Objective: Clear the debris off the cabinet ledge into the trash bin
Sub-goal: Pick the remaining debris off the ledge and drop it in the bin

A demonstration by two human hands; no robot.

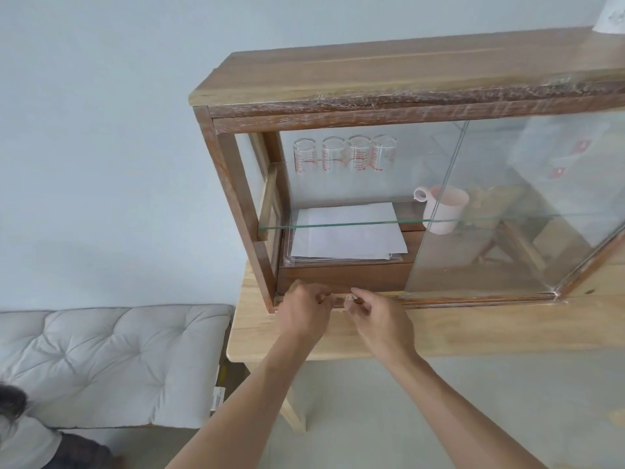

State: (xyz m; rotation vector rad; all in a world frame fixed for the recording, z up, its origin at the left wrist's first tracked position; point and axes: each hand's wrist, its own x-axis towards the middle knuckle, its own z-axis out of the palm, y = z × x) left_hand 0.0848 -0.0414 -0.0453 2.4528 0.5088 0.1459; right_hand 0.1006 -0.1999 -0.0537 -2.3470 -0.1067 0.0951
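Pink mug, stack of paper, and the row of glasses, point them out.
pink mug [446,211], head view, its side wall
stack of paper [348,231], head view, top sheet
row of glasses [345,154], head view, a middle glass

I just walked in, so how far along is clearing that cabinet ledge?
Nothing looks finished yet. Both hands, left hand and right hand, are at the cabinet ledge, the right pinching a small pale bit of debris. No trash bin is in view, so dropping it there remains.

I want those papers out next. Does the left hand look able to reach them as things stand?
Probably yes: the sliding glass door sits to the right, so the papers lie uncovered just above the left hand.
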